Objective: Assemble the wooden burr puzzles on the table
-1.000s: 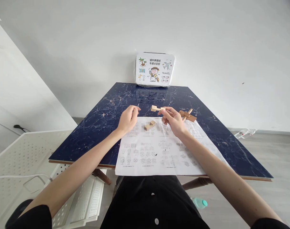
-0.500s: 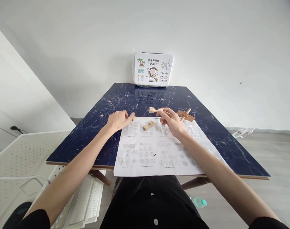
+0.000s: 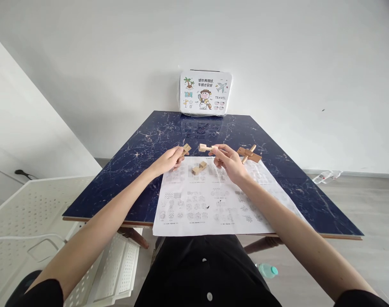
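Observation:
My left hand (image 3: 171, 160) is closed on a small notched wooden block (image 3: 186, 149), its end poking out past the fingertips. My right hand (image 3: 228, 160) pinches a second wooden puzzle piece (image 3: 204, 148), thick at its left end and narrow where the fingers grip. The two held pieces are apart, a short gap between them. Below them another notched wooden piece (image 3: 199, 168) lies on a printed instruction sheet (image 3: 194, 226). Right of my right hand rests a wooden assembly of crossed pieces (image 3: 249, 153), partly over the sheet's top edge.
The sheet lies on a dark blue marbled table (image 3: 124, 170). A white cartoon-printed case (image 3: 206, 94) stands at the table's back against the wall. A white perforated rack (image 3: 37, 209) is at the left. On the floor lie a bottle (image 3: 267, 270) and a clear plastic item (image 3: 326, 177).
My left hand has lifted a wooden block from near the sheet's upper left corner and moved right, towards my right hand. The right hand and its piece have barely moved.

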`<control>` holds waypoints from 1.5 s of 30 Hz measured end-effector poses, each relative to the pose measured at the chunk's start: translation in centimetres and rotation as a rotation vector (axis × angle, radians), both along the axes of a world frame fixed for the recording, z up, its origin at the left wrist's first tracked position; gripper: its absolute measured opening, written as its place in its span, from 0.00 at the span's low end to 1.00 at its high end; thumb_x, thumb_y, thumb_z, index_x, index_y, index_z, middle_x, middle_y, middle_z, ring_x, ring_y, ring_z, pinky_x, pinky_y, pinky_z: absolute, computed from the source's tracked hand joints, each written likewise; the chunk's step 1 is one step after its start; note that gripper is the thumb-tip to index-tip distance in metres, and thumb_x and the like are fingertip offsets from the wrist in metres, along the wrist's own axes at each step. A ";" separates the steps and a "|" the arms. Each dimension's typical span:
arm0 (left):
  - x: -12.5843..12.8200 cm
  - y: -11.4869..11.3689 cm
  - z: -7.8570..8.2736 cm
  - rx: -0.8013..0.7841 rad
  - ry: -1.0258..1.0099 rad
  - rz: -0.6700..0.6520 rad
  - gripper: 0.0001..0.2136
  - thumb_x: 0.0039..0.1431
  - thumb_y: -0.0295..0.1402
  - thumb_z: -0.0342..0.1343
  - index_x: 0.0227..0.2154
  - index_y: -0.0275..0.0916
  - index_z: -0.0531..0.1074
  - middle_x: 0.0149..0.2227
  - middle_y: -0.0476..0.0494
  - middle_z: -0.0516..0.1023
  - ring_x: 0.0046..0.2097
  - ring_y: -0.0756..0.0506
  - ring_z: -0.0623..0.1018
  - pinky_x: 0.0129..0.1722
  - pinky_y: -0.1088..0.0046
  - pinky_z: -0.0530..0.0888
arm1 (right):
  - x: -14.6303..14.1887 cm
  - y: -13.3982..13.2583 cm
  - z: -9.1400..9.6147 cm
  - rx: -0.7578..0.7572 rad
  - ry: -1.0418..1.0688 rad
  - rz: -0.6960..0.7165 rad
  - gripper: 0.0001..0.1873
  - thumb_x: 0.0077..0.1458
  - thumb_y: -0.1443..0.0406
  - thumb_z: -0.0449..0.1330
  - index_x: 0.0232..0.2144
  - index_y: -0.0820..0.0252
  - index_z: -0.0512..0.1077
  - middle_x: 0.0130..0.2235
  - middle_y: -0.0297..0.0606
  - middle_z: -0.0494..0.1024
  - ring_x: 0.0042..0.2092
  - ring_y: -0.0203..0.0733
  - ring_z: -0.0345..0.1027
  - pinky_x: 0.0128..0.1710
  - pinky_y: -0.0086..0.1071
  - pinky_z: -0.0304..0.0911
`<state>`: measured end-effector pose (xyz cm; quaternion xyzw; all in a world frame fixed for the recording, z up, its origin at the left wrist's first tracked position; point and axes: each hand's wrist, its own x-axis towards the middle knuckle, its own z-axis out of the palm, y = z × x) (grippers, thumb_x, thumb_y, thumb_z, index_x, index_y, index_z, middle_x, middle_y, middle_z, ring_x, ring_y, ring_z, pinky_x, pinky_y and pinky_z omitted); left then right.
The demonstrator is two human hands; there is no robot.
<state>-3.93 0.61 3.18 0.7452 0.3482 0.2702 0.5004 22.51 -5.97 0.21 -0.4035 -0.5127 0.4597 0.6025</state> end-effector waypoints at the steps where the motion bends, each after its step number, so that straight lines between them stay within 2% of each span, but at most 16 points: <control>1: 0.1 -0.1 0.1 -0.084 -0.043 -0.043 0.17 0.78 0.49 0.45 0.43 0.41 0.68 0.31 0.52 0.59 0.23 0.52 0.58 0.23 0.73 0.63 | 0.0 0.0 0.0 0.002 0.006 0.015 0.24 0.56 0.43 0.74 0.42 0.52 0.77 0.40 0.39 0.80 0.27 0.34 0.62 0.26 0.34 0.58; 4: 0.3 -0.2 0.3 -0.215 -0.101 -0.131 0.12 0.77 0.44 0.47 0.43 0.41 0.67 0.31 0.53 0.57 0.25 0.52 0.53 0.23 0.73 0.61 | -0.1 -0.1 0.1 0.008 0.015 0.058 0.24 0.57 0.43 0.74 0.43 0.52 0.77 0.40 0.38 0.80 0.27 0.34 0.62 0.26 0.35 0.57; 6: 0.3 -0.3 0.2 -0.214 -0.109 -0.134 0.08 0.76 0.41 0.50 0.47 0.43 0.66 0.33 0.51 0.61 0.25 0.52 0.56 0.23 0.73 0.61 | -0.1 -0.2 0.1 0.009 0.015 0.079 0.24 0.57 0.44 0.74 0.44 0.52 0.77 0.40 0.38 0.81 0.28 0.34 0.62 0.26 0.34 0.58; 9: 0.3 -0.4 -0.2 -0.156 -0.083 -0.128 0.09 0.75 0.41 0.55 0.49 0.44 0.63 0.34 0.52 0.64 0.25 0.53 0.60 0.23 0.75 0.60 | -0.2 -0.2 0.0 0.020 0.012 0.114 0.23 0.57 0.45 0.74 0.44 0.51 0.77 0.40 0.37 0.81 0.28 0.34 0.62 0.27 0.34 0.58; 12: 0.2 -0.3 -0.6 -0.095 -0.040 -0.161 0.11 0.74 0.44 0.57 0.45 0.44 0.63 0.32 0.53 0.64 0.23 0.54 0.58 0.21 0.76 0.57 | -0.2 -0.2 -0.1 0.025 0.006 0.143 0.21 0.59 0.46 0.73 0.44 0.51 0.77 0.40 0.37 0.81 0.28 0.34 0.62 0.27 0.34 0.58; 16: 0.2 -0.1 -0.5 -0.063 -0.037 -0.178 0.18 0.72 0.52 0.59 0.39 0.41 0.69 0.27 0.55 0.61 0.23 0.54 0.57 0.22 0.76 0.56 | -0.3 -0.2 -0.2 0.028 -0.023 0.179 0.21 0.59 0.47 0.73 0.45 0.52 0.77 0.37 0.35 0.79 0.28 0.34 0.62 0.28 0.34 0.58; 21: 0.6 -0.4 -0.4 -0.122 -0.123 -0.165 0.25 0.67 0.61 0.59 0.32 0.41 0.70 0.25 0.56 0.53 0.23 0.53 0.54 0.23 0.73 0.57 | -0.6 -0.6 0.0 0.051 -0.096 0.300 0.21 0.60 0.46 0.72 0.45 0.52 0.76 0.37 0.34 0.79 0.28 0.34 0.63 0.28 0.34 0.60; 24: 1.2 -0.7 -0.8 -0.236 -0.157 -0.157 0.26 0.67 0.63 0.57 0.35 0.42 0.70 0.26 0.54 0.58 0.23 0.52 0.58 0.22 0.72 0.60 | -1.0 -0.8 0.2 0.058 -0.153 0.348 0.24 0.58 0.45 0.73 0.45 0.52 0.76 0.38 0.35 0.81 0.28 0.34 0.63 0.28 0.34 0.61; 28: 2.0 -1.0 -1.4 -0.314 -0.219 -0.116 0.27 0.65 0.63 0.60 0.35 0.43 0.65 0.27 0.52 0.64 0.24 0.52 0.62 0.22 0.73 0.60 | -1.5 -0.9 0.1 0.051 -0.219 0.392 0.24 0.59 0.44 0.72 0.47 0.52 0.76 0.36 0.36 0.81 0.28 0.36 0.64 0.27 0.34 0.60; 31: 2.2 -1.2 -1.6 -0.308 -0.218 -0.133 0.23 0.68 0.59 0.59 0.37 0.43 0.67 0.27 0.52 0.64 0.24 0.52 0.61 0.24 0.73 0.60 | -1.6 -0.8 -0.2 0.076 -0.210 0.376 0.23 0.61 0.44 0.71 0.46 0.51 0.76 0.35 0.35 0.80 0.27 0.35 0.63 0.27 0.34 0.59; 34: 2.2 -1.2 -1.5 -0.299 -0.170 -0.152 0.18 0.71 0.55 0.58 0.44 0.43 0.72 0.27 0.51 0.65 0.24 0.51 0.61 0.24 0.72 0.59 | -1.5 -0.6 -0.3 0.096 -0.200 0.351 0.23 0.60 0.44 0.71 0.45 0.51 0.76 0.36 0.35 0.79 0.27 0.34 0.61 0.26 0.34 0.57; 38: 2.3 -1.2 -1.4 -0.290 -0.169 -0.148 0.22 0.70 0.56 0.56 0.50 0.41 0.75 0.31 0.47 0.71 0.26 0.50 0.65 0.23 0.72 0.59 | -1.6 -0.5 -0.3 0.105 -0.235 0.326 0.24 0.60 0.42 0.71 0.44 0.53 0.75 0.33 0.33 0.76 0.25 0.33 0.58 0.24 0.33 0.54; 41: 2.3 -1.6 -1.3 -0.248 -0.147 -0.157 0.24 0.72 0.58 0.52 0.51 0.41 0.73 0.33 0.44 0.73 0.28 0.49 0.66 0.23 0.73 0.60 | -1.8 -0.6 -0.2 0.121 -0.278 0.287 0.25 0.60 0.42 0.70 0.43 0.54 0.74 0.32 0.32 0.75 0.26 0.33 0.58 0.24 0.32 0.53; 45: 2.5 -2.5 -1.2 -0.155 -0.091 -0.144 0.21 0.76 0.57 0.47 0.49 0.43 0.66 0.32 0.48 0.70 0.27 0.50 0.65 0.24 0.73 0.60 | -2.0 -0.7 -0.3 0.135 -0.329 0.234 0.25 0.61 0.42 0.69 0.45 0.54 0.75 0.33 0.33 0.76 0.26 0.33 0.60 0.24 0.32 0.54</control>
